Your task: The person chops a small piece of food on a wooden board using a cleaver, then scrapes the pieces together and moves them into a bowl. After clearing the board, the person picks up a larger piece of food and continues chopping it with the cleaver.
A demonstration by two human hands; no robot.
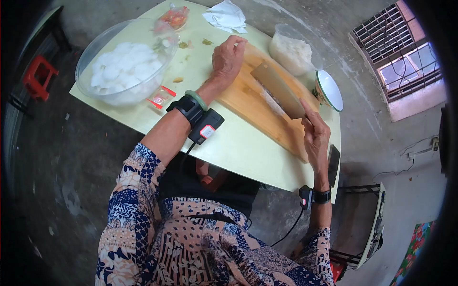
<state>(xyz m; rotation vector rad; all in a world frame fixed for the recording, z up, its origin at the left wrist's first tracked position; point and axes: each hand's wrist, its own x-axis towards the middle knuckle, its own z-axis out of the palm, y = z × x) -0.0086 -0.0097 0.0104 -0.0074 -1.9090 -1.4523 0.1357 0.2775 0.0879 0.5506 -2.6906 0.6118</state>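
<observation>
Starting nearest me, I'd worry the cleaver (279,88) could skid along the wooden board (243,102) on the tabletop (238,148) if the wrist twists. The right hand (316,136) has its grip clamped on the handle. Farther off, the left hand (228,58) rests loosely bent on the board's far edge, holding nothing.

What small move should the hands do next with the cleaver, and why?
Probably press the cleaver down and draw it a little along the wooden cutting board: the right hand holds it low over pale food, and the left hand rests on the board's far edge.
</observation>
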